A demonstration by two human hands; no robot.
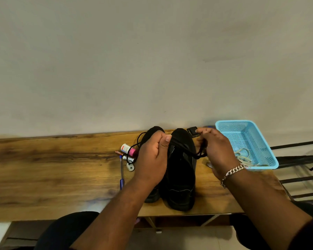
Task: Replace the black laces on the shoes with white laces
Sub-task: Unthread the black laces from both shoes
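- Head view: two black shoes (182, 170) stand side by side on a wooden table (52, 170), toes toward the wall.
- The left hand (153, 159) hovers over the left shoe, fingers curled, pinching the black lace (184, 147); a loop of it trails left.
- The right hand (216, 150), a chain bracelet (233, 171) at its wrist, grips the lace's other end beside the right shoe.
- White laces (243, 156) lie in the blue basket (264, 141) at right.
- Left of the shoes lie a pink-capped tube (127, 149), a pen (121, 172) and batteries (128, 158); their labels are too blurred to read.
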